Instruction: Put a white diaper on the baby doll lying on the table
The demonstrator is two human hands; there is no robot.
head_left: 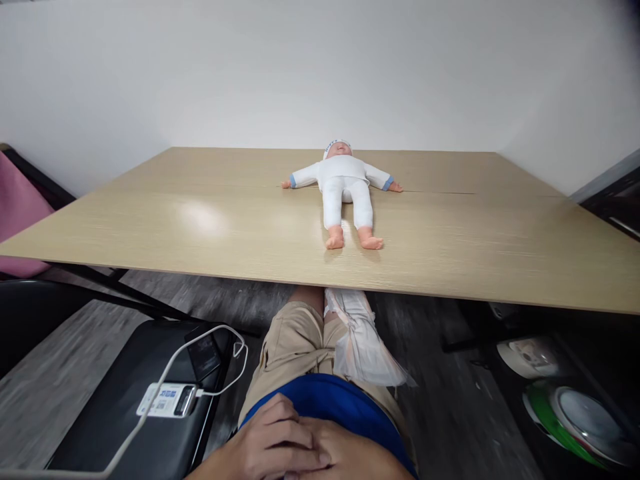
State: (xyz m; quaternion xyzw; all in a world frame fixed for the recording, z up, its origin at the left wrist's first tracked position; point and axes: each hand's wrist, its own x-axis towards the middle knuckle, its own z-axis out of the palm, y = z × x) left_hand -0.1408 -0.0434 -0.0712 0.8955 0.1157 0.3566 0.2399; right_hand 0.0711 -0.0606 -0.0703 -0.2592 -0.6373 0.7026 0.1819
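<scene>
My left hand (277, 437) rests against my belly, its fingers bent together over my right hand (345, 448). No object shows in either hand, and the right hand's fingers are hidden under the left. A white, crumpled disposable diaper (363, 340) lies across my right thigh, partly below the table edge. On the table, a baby doll (345, 177) lies on its back with arms spread and feet toward me. It wears a white long-sleeved outfit with blue cuffs and a white cap; its feet are bare.
A wooden table (225, 233) stretches before me against a white wall. At left, a black chair (125, 407) holds a phone (204, 353), a white-cabled device (173, 400) and a pink item (20, 213) lies beyond. Low at right sits a green-and-white round container (575, 420).
</scene>
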